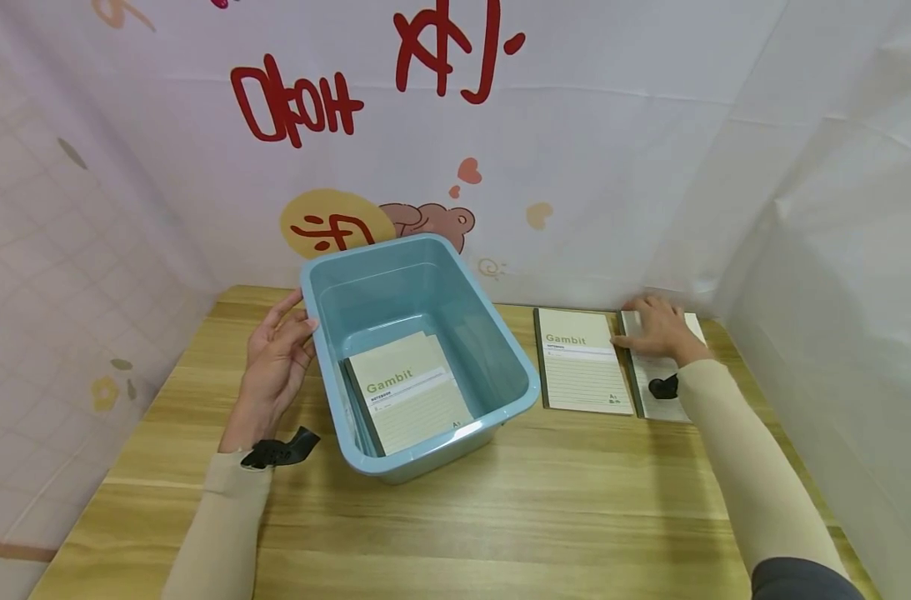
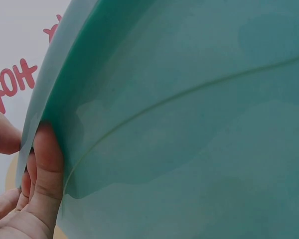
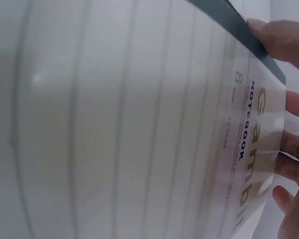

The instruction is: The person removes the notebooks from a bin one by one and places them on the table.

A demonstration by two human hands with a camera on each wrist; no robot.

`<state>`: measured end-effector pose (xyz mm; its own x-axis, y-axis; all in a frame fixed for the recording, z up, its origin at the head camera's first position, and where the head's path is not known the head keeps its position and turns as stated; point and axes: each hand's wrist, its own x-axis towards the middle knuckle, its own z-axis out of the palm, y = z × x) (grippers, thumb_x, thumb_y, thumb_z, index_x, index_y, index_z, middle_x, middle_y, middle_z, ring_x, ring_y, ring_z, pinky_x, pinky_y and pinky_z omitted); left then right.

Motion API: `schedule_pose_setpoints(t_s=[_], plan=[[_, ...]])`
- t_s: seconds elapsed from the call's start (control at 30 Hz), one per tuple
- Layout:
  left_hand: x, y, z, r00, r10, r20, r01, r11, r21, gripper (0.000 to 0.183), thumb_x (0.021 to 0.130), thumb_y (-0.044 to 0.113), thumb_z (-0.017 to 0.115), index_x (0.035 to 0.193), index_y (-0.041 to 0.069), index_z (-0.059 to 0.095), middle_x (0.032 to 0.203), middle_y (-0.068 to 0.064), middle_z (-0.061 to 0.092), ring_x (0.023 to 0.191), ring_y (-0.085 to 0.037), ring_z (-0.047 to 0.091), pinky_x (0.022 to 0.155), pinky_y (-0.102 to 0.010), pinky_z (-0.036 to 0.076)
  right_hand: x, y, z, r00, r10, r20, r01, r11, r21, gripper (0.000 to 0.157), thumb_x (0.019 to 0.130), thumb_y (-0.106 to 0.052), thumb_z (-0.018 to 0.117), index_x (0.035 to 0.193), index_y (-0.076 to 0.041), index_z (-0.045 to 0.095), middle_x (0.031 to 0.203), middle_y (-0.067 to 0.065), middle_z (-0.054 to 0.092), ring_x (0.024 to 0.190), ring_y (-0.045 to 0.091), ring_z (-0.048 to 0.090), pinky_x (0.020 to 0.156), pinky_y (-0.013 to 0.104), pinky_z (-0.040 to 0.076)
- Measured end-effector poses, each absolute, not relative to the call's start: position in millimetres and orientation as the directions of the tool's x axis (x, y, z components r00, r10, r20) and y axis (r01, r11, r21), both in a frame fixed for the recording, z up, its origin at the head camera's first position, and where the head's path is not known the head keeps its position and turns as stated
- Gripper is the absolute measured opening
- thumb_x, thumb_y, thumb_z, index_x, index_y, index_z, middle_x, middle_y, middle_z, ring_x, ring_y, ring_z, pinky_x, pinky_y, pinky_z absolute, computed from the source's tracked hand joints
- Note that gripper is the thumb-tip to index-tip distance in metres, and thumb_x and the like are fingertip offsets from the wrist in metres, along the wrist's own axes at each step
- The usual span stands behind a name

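My left hand [image 1: 278,350] pinches the left rim of a light blue plastic tub [image 1: 511,367]. In the left wrist view, its fingers and thumb lie on either side of the tub's rim [image 2: 50,74]. Inside the tub lie several cream notebooks [image 1: 410,387], the top one marked "Gambit". At the far right, my right hand [image 1: 661,329] holds the upper part of a dark-spined notebook [image 1: 661,404]. The right wrist view shows my thumb at that notebook's spine [image 3: 239,32] and my fingers around its top edge. Part of its cover is hidden under the hand.
Another "Gambit" notebook [image 1: 583,362] lies flat between the tub and my right hand. The wooden table [image 1: 500,517] meets a white printed curtain [image 1: 613,167] behind and at both sides. Black straps sit on both wrists.
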<state>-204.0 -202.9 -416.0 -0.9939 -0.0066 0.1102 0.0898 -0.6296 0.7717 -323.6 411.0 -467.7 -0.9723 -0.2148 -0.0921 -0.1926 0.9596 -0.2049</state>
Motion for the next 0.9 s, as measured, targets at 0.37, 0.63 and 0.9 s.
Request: schedule_pose_setpoints(t_s=[0.37,0.63,0.9], plan=[[-203,-206,-416,-0.992,-0.011,0.123,0.102,-0.626,0.773,0.067,0.097,-0.010,0.059,0.155,0.002,0.027,0.104,-0.008,0.067,0.088,-0.014,0.074,0.080,-0.024,0.064,-323,404,-475,-0.973,-0.219,-0.070,-0.195,0.947,-0.255,0.070,0.096,-0.047,0.069,0.143,0.000,0.048,0.141,0.026,0.054,0.134,0.047,0.044,0.109,0.072,0.022],[-202,-206,-415,-0.995,-0.015,0.099,0.087,-0.615,0.784,0.065,0.098,-0.009,0.059,0.154,0.004,0.030,0.106,-0.009,0.064,0.087,-0.014,0.073,0.079,-0.023,0.064,-313,396,-473,-0.974,-0.220,-0.052,-0.200,0.947,-0.252,0.072,0.098,-0.053,0.062,0.148,-0.004,0.045,0.155,0.026,0.040,0.142,0.050,0.034,0.105,0.074,0.025],[-203,-204,-413,-0.996,-0.021,0.089,0.084,-0.579,0.811,0.064,0.097,-0.006,0.061,0.153,0.004,0.033,0.106,-0.007,0.063,0.086,-0.012,0.073,0.077,-0.021,0.064,-305,389,-468,-0.974,-0.226,-0.030,-0.212,0.945,-0.251,0.083,0.096,-0.060,0.060,0.157,-0.009,0.036,0.163,0.027,0.029,0.148,0.051,0.027,0.107,0.078,0.021]])
